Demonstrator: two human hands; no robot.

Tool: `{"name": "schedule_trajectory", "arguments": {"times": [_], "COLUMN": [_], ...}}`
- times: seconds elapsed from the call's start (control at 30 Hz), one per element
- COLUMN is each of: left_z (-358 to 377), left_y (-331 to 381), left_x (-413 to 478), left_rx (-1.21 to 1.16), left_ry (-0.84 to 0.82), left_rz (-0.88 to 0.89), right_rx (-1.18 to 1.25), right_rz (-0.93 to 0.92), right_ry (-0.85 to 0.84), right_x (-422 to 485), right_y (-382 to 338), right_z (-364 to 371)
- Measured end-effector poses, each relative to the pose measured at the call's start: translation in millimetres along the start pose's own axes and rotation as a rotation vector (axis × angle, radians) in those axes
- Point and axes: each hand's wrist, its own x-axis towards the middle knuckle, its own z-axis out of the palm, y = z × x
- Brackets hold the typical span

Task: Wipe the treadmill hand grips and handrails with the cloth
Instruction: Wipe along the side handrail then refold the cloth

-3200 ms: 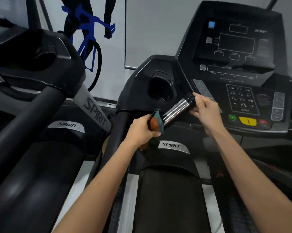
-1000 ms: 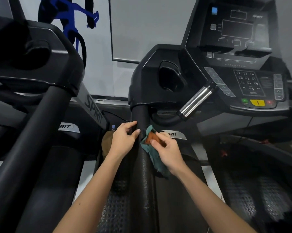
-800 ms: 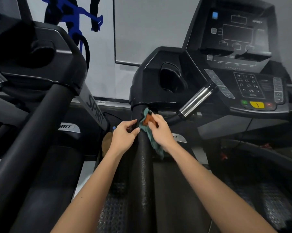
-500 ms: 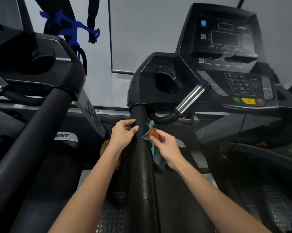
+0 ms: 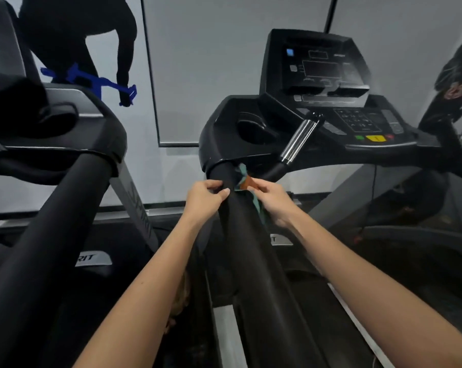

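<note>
Gym room, pale grey wall [image 5: 211, 62] with cyclist decal [image 5: 91, 81], second treadmill [image 5: 51, 221] at left. Black foam handrail [image 5: 248, 251] running up centre to console [image 5: 328, 75] housing, chrome hand grip [image 5: 299, 140] just right of its top.

Versus half a second back: left hand [image 5: 207, 199], right hand [image 5: 272, 201] and cloth [image 5: 244, 180] all further up handrail, now close under housing. Versus oldest frame: cloth swapped from left hand to right hand, off chrome hand grip onto handrail.

Left hand curled on handrail's left side, thumb across top. Right hand pinching teal-and-orange cloth, pressed against handrail's right side, tail hanging below fingers; chrome hand grip near, not touching.
</note>
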Motion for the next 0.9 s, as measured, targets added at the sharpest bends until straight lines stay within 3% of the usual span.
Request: {"name": "schedule_trajectory", "arguments": {"times": [0.2,0.43,0.57,0.9], "left_z": [-1,0,0,-1], "left_y": [-5,-5,-8,-8], "left_x": [-1,2,3,6], "left_rx": [-0.037,-0.051,-0.072,-0.061], "left_ry": [0.006,-0.010,-0.007,0.010], "left_rz": [0.017,0.050,0.044,0.056], "right_rx": [-0.110,-0.401,-0.409,-0.493], "right_rz": [-0.130,-0.161,-0.094,-0.273], "right_ry": [0.003,-0.059,-0.040,0.036], "right_x": [-46,13,43,0], "right_y": [8,-27,-28,-9], "right_z": [-18,9,15,-12]}}
